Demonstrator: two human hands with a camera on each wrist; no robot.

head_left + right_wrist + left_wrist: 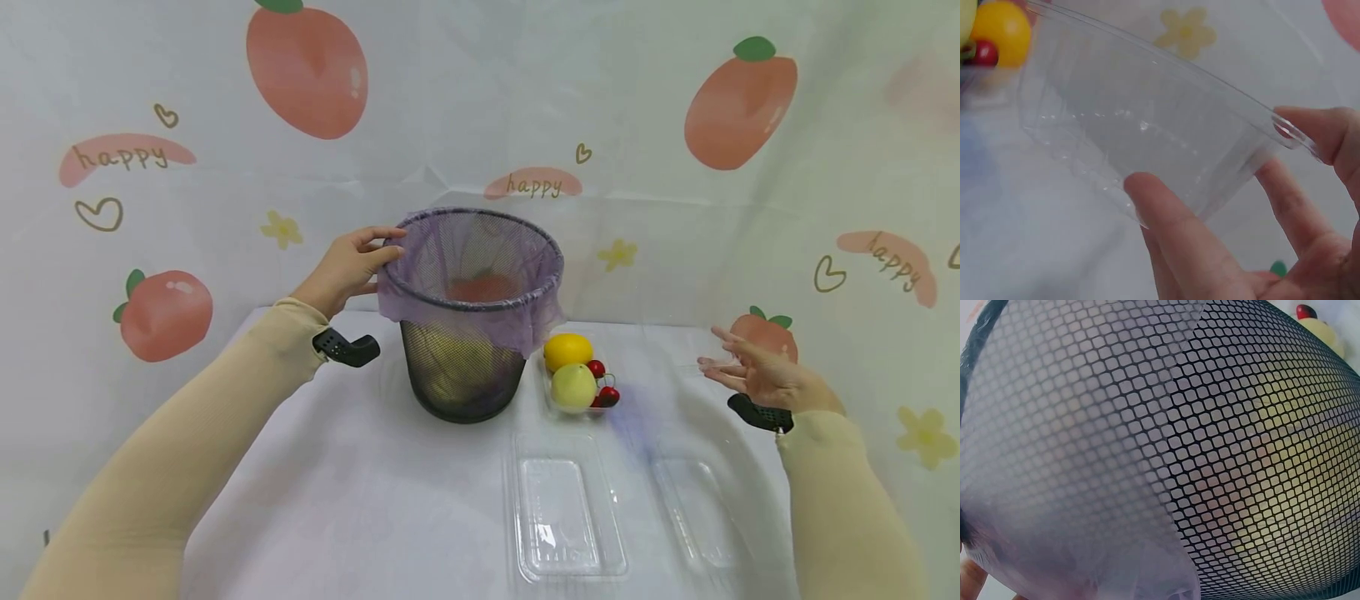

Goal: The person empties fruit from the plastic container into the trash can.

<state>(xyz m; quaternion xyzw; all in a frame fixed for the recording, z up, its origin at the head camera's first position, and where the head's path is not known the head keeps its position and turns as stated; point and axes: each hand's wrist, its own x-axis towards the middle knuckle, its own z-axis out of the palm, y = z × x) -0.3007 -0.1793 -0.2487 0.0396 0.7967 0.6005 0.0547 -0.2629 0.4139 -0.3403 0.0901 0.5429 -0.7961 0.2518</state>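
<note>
Head view: left hand (347,268) rests on the rim of a black mesh bin (465,367), fingers curled over the edge where a purple bag liner (465,287) is folded over the rim. Bin stands upright on the white-covered bench (360,483), toward the far side. Yellowish and reddish shapes show through the mesh; cannot tell what they are.

Right hand (753,375) is raised over the right side of the bench. Right wrist view shows this grip pinching a clear plastic container (1147,131) by its rim, thumb on one side and fingers (1172,231) against the wall; the container is tilted.

Just right of the bin: a clear tray holding an orange-yellow fruit (567,351), a pale green fruit (573,387) and small red fruits (606,396). Nearer the person, two clear trays, (564,508) and (693,508), lie flat on the bench.
</note>
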